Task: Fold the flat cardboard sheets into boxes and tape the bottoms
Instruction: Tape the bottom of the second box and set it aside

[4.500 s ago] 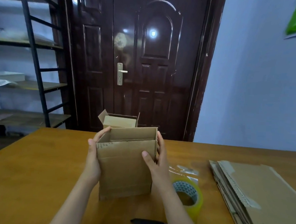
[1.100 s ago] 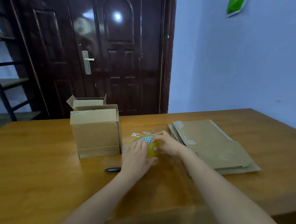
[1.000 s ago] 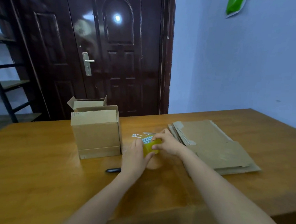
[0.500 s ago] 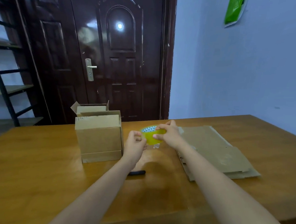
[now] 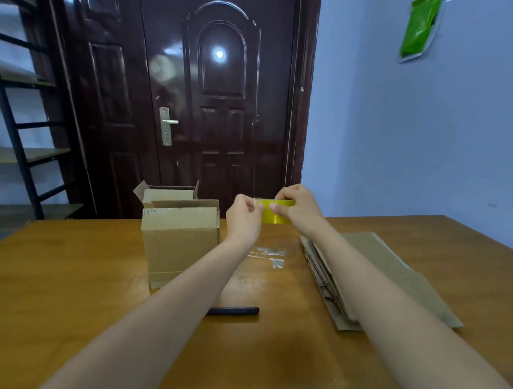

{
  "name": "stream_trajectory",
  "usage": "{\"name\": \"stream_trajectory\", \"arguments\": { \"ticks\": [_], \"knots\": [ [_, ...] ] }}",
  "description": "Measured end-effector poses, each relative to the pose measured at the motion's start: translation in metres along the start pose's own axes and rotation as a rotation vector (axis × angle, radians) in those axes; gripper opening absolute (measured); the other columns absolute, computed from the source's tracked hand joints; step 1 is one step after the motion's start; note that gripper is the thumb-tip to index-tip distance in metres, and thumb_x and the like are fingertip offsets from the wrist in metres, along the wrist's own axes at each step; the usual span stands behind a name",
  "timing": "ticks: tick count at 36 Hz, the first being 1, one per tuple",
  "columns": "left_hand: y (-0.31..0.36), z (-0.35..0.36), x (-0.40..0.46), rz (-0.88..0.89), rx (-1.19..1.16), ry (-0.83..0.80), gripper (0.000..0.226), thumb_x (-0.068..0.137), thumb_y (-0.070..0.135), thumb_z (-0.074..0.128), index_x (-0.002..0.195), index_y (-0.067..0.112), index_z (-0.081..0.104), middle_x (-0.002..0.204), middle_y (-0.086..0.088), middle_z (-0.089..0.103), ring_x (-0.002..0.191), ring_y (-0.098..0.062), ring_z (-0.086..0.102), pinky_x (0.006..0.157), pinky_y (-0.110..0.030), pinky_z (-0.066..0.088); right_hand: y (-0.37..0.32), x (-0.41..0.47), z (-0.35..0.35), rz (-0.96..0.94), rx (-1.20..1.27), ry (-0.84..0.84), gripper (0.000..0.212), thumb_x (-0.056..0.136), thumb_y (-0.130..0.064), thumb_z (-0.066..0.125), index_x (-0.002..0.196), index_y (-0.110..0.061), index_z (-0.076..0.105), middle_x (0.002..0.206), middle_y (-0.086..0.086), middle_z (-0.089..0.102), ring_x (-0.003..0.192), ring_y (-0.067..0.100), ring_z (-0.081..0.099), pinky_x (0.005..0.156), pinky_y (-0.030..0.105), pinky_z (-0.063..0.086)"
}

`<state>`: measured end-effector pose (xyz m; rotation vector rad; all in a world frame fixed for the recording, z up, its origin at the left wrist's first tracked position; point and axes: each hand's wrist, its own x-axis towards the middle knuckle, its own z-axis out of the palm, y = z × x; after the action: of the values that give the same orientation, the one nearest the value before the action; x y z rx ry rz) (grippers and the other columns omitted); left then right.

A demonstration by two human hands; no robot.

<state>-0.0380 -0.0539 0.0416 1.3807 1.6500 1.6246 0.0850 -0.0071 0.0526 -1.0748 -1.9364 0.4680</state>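
Peeling the tape end now: right hand [image 5: 300,208] grips the yellow roll of clear packing tape [image 5: 276,211] above the wooden table [image 5: 67,273]; left hand [image 5: 244,214] pinches its free end; pull straight, keep tension, then lay it across the upright brown cardboard box [image 5: 180,238] bottom seam.

Both bare forearms reach forward, raised. The right hand [image 5: 299,207] grips a yellow tape roll [image 5: 275,212]; the left hand's [image 5: 243,216] curled fingers [image 5: 253,204] pinch at its edge.
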Motion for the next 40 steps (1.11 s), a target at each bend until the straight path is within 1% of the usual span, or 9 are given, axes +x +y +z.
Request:
{"name": "stream_trajectory", "arguments": {
  "ticks": [4,8,13,18,23,29,34,37,40],
  "knots": [
    [0.02,-0.016,0.019,-0.031,-0.041,-0.041,0.017,0.091,0.01,0.047,0.079,0.016,0.057,0.078,-0.006,0.059,0.082,-0.029,0.063,0.079,-0.047,0.057,-0.012,0.013,-0.011,-0.034,0.038,-0.017,0.021,0.087,-0.03,0.063,0.074,-0.015,0.055,0.073,-0.001,0.052,0.07,0.014,0.049,0.064,0.031,0.039],
    [0.049,-0.039,0.033,-0.18,-0.172,-0.14,0.023,0.091,0.007,0.038,0.086,0.006,0.059,0.067,-0.005,0.051,0.059,-0.015,0.05,0.068,-0.04,0.059,-0.027,0.029,-0.018,-0.096,0.056,-0.083,0.025,0.088,-0.033,0.062,0.077,-0.011,0.058,0.073,-0.001,0.055,0.068,0.013,0.053,0.062,0.027,0.042],
    [0.069,-0.076,0.049,-0.405,-0.323,-0.22,0.031,0.091,0.003,0.028,0.079,0.006,0.056,0.063,-0.003,0.053,0.057,-0.015,0.051,0.063,-0.038,0.055,-0.058,0.056,-0.02,-0.172,0.03,-0.145,0.035,0.087,-0.041,0.063,0.076,-0.007,0.065,0.071,0.003,0.057,0.067,0.013,0.053,0.064,0.028,0.042],
    [0.066,-0.103,0.062,-0.485,-0.423,-0.244,0.039,0.1,0.037,0.041,0.088,0.004,0.058,0.07,-0.005,0.057,0.062,-0.016,0.056,0.073,-0.038,0.055,-0.089,0.082,-0.01,-0.205,-0.098,-0.218,0.039,0.084,-0.049,0.064,0.071,-0.012,0.065,0.066,0.001,0.055,0.064,0.012,0.052,0.062,0.028,0.042],
    [0.056,-0.123,0.068,-0.441,-0.416,-0.184,0.003,0.093,0.008,0.057,0.091,0.006,0.059,0.078,-0.004,0.055,0.059,-0.009,0.053,0.062,-0.034,0.058,-0.11,0.098,0.005,-0.221,-0.145,-0.289,0.044,0.083,-0.052,0.063,0.079,-0.009,0.068,0.072,0.005,0.06,0.069,0.015,0.057,0.066,0.031,0.046],
    [0.061,-0.154,0.078,-0.479,-0.59,-0.182,0.015,0.095,0.004,0.049,0.086,0.006,0.062,0.067,-0.001,0.06,0.047,-0.006,0.057,0.055,-0.03,0.053,-0.093,0.094,0.013,-0.067,0.478,-0.522,0.033,0.088,-0.041,0.058,0.098,-0.01,0.063,0.087,0.004,0.063,0.084,0.016,0.061,0.08,0.031,0.05],
    [0.06,-0.174,0.078,-0.467,-0.689,-0.202,0.018,0.096,0.007,0.048,0.089,0.005,0.065,0.062,-0.003,0.066,0.046,-0.007,0.058,0.057,-0.025,0.053,-0.086,0.085,0.032,-0.021,0.844,-0.579,0.027,0.093,-0.036,0.045,0.092,-0.013,0.06,0.067,-0.006,0.061,0.07,0.01,0.058,0.083,0.035,0.048],
    [0.051,-0.181,0.08,-0.447,-0.58,-0.138,0.013,0.094,0.003,0.051,0.087,0.003,0.062,0.064,-0.004,0.061,0.045,-0.008,0.057,0.05,-0.026,0.056,-0.1,0.087,0.03,-0.092,0.723,-0.548,0.029,0.098,-0.028,0.041,0.086,-0.011,0.061,0.062,-0.009,0.062,0.06,0.005,0.058,0.075,0.032,0.049],
    [0.041,-0.194,0.079,-0.386,-0.482,-0.063,0.01,0.092,0.002,0.054,0.088,0.001,0.063,0.066,-0.004,0.059,0.057,-0.01,0.058,0.049,-0.022,0.054,-0.105,0.099,0.024,-0.119,0.026,-0.539,0.049,0.09,-0.047,0.055,0.084,0.0,0.065,0.072,0.001,0.061,0.069,0.014,0.057,0.073,0.032,0.046]
  ]
}}
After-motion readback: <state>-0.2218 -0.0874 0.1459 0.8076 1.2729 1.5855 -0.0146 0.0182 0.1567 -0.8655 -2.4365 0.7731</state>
